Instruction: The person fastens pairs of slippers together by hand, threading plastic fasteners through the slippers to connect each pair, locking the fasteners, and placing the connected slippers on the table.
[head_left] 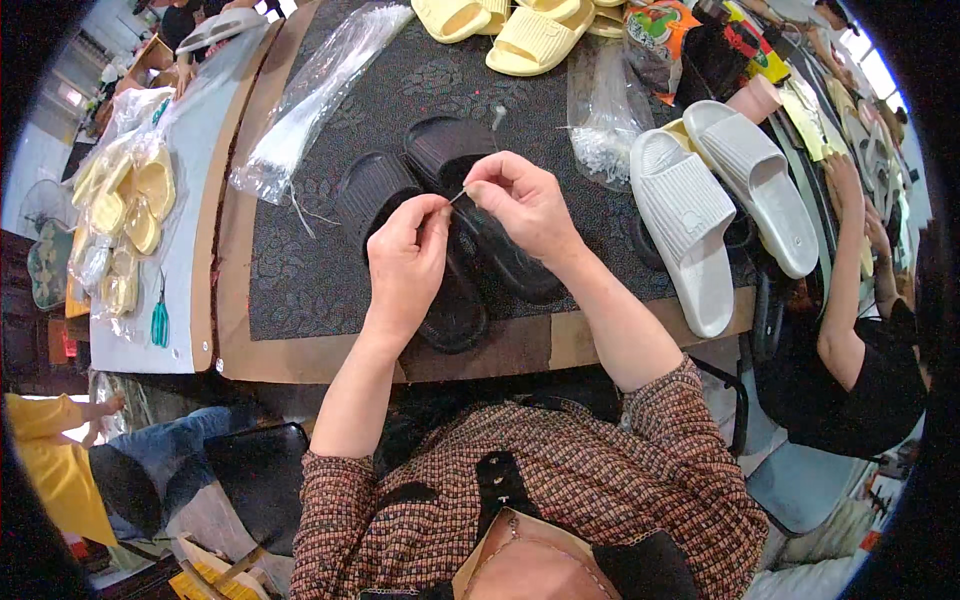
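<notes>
Left hand (405, 262): my thumb and forefinger pinch a thin, pale strand (459, 195).
Right hand (523, 203): my thumb and forefinger pinch the same strand, just beside my left fingertips.
Strand: between both hands, over the ribbed black slide slippers (372, 190).
Slippers: side by side on the dark, floral-patterned mat (290, 290).

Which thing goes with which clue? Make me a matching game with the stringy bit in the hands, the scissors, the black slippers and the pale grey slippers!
Things
1. Thin strip
2. Scissors
3. Black slippers
4. Pale grey slippers

Clues
A. Partly hidden behind both arms and hands
B. To the right of the right hand
C. Held between the left hand and the right hand
D. On the pale table at the left

Right pairs: 1-C, 2-D, 3-A, 4-B
</notes>
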